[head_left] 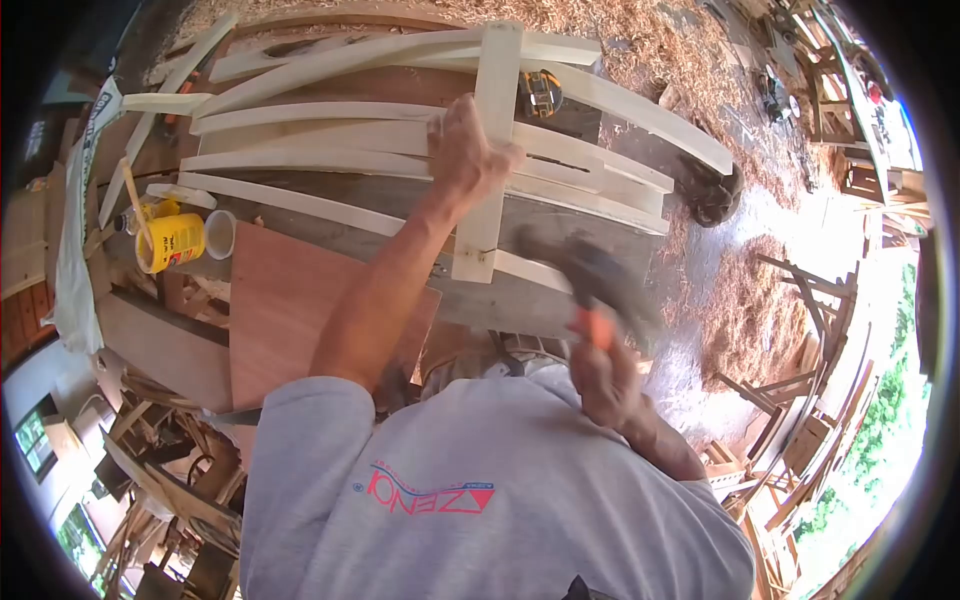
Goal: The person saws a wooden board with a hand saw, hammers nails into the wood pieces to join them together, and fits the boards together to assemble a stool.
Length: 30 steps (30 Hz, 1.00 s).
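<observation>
My left hand [470, 155] is closed on a pale wooden crosspiece [497, 90], its fingers at the upper slats and its thumb side over the board. The crosspiece lies across several long, slightly curved wooden slats [310, 160]. My right hand [605, 385] grips the orange handle of a hammer [590, 270], whose dark head is smeared by motion. The hammer head is right of the crosspiece's near end, apart from it. A small dark mark [487, 252], perhaps a nail, shows near that end. Beyond the crosspiece sits a yellow and black tape measure [541, 92].
A yellow tub [172, 240] with a stick in it stands at left beside a white lid [220, 235]. A reddish plywood sheet [300, 310] lies close to my left arm. Wood shavings [620, 45] cover the floor; scrap wood [815, 310] is piled at right.
</observation>
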Motion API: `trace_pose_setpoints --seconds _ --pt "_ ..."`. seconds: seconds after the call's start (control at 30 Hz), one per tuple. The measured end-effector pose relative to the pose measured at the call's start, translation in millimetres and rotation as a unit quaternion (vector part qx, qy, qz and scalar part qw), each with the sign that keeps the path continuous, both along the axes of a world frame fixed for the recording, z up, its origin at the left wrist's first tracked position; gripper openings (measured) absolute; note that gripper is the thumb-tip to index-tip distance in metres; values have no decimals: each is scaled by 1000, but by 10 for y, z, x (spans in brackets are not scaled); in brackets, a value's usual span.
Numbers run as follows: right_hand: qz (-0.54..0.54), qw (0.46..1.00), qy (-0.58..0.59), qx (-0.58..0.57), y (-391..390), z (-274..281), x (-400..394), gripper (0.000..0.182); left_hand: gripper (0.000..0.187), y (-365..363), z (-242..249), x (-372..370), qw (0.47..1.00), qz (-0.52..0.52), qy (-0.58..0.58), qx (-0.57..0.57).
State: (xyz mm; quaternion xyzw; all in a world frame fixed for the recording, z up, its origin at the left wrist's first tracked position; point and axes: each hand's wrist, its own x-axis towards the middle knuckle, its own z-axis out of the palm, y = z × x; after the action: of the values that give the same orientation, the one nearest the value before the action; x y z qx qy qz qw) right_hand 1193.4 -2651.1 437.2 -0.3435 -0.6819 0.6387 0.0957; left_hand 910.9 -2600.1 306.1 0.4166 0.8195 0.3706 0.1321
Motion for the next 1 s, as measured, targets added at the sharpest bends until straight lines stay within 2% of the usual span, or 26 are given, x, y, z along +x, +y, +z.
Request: trace_pose_setpoints --seconds 0.03,0.1,0.13,0.2,0.23,0.27,0.33,0.37,0.43,0.47,0.5,0.53,0.57,0.6,0.63,0.67,0.7,0.73,0.77,0.8,0.83,0.87,0.9,0.93,0.97,1.0 --pt "-7 1000 -1 -1 -11 -80 -27 43 67 -21 -15 3 1000 -7 -1 -1" --pt "-1 995 -52 -87 -33 -219 -70 40 66 6 -34 -5 1000 -10 10 6" --pt "-45 987 -18 -150 -1 -138 -38 34 66 45 -36 -39 1000 -6 10 14" --pt "-119 989 22 -90 99 150 25 30 69 7 -72 27 1000 7 22 20" --pt "-227 968 -26 -102 162 488 -26 26 69 37 -62 14 999 9 22 29" --pt "-256 960 111 -1 208 568 92 20 70 49 -62 -10 999 6 26 27" --pt "-171 936 278 130 387 900 234 14 72 -4 -101 -17 1000 14 23 17" --pt "-178 888 411 100 338 976 181 18 68 5 -111 -11 999 21 31 39" --pt "-138 878 444 114 180 929 23 22 64 4 -182 16 997 32 38 57" --pt "-40 888 225 399 181 738 82 23 66 24 -230 31 996 44 63 47" --pt "58 773 -23 631 171 477 171 24 67 47 -250 30 994 51 89 39" --pt "58 915 -92 388 118 243 -56 23 67 38 -240 1 994 46 91 42" --pt "46 981 -154 111 33 106 -271 22 71 8 -222 -11 997 33 59 34" --pt "28 981 -156 111 -74 210 -202 22 75 11 -171 16 999 13 27 28" --pt "-66 991 -105 -48 -12 336 -196 24 75 93 -144 -16 998 17 37 47" --pt "-143 966 -49 -210 111 406 -207 28 78 107 -218 -32 996 46 62 38" --pt "-73 996 -43 39 234 431 -37 29 81 40 -301 77 996 56 74 12" --pt "-122 990 30 63 318 710 8 28 91 23 -131 46 999 17 2 -30" --pt "-209 972 109 -7 395 950 81 30 91 67 -98 38 1000 13 5 -23" --pt "-345 920 171 77 361 1316 -175 33 89 66 -87 44 1000 8 2 -22" --pt "-324 906 266 62 484 1477 10 35 88 33 -107 61 1000 6 -5 -25" --pt "-146 916 349 132 635 1541 89 34 88 20 -95 56 1000 10 -9 -25" --pt "-177 889 354 231 560 1534 -59 34 87 16 -51 51 999 6 -14 -32" --pt "-189 866 449 112 536 1148 128 29 85 6 -23 56 999 0 -19 -39" --pt "-201 885 90 409 291 437 271 24 85 -3 -18 61 999 1 -20 -36" --pt "-31 927 -29 373 129 75 141 25 86 7 -8 59 999 26 -16 -37"
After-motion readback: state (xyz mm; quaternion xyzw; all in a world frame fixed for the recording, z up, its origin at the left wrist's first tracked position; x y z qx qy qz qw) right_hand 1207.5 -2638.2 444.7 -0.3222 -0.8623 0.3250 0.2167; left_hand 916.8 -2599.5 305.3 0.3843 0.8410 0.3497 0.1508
